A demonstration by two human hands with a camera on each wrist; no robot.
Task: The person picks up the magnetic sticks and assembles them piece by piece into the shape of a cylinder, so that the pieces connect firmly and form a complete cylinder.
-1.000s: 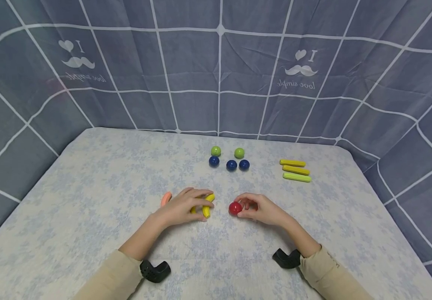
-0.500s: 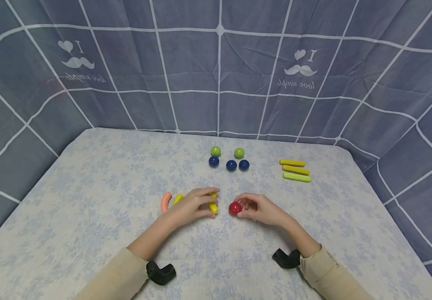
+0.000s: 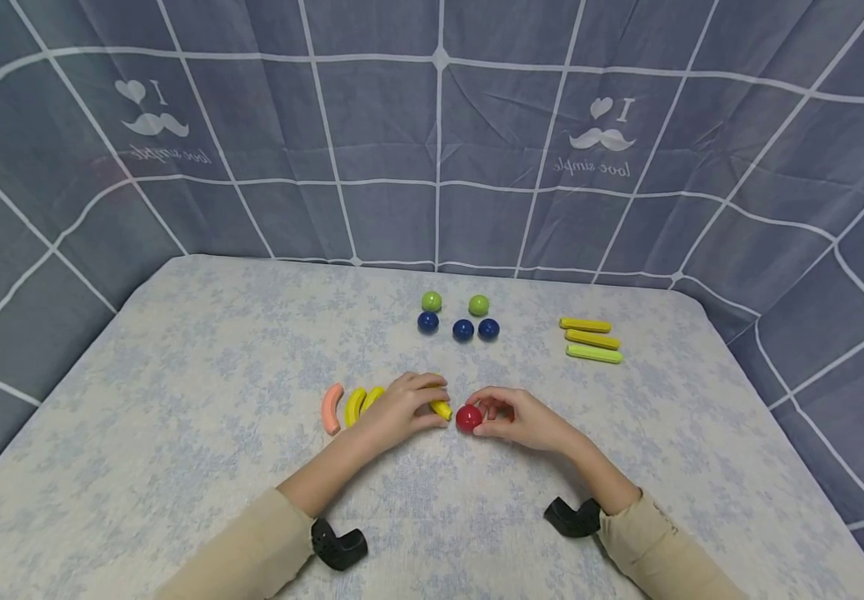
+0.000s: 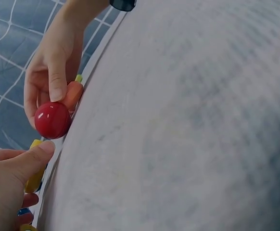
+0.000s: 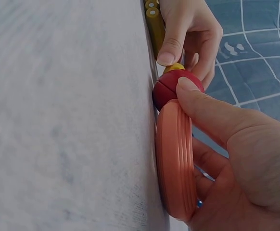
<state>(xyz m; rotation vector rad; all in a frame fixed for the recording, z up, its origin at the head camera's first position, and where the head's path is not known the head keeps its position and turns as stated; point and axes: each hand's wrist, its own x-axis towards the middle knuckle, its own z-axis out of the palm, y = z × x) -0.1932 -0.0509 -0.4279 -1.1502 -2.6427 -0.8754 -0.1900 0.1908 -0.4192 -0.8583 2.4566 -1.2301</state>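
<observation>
My left hand pinches a small yellow toy banana between thumb and fingers, its tip pointing at a shiny red ball. That ball sits between the thumb and fingers of my right hand; in the right wrist view a seam line shows on it. Under the right palm lies an orange, ridged, curved piece, its end against the ball and mostly hidden from above. Left of my left hand rest two more yellow bananas, one fully seen and one partly covered, beside a salmon-pink curved piece.
Toward the back are two green balls and three dark blue balls. At the back right, two yellow sticks and a lime-green stick lie side by side. A grey-blue checked curtain hangs behind the patterned tablecloth.
My left hand has moved right with the banana, turning it and bringing its tip close to the red ball; the bananas behind are uncovered. The right hand and ball have barely shifted.
</observation>
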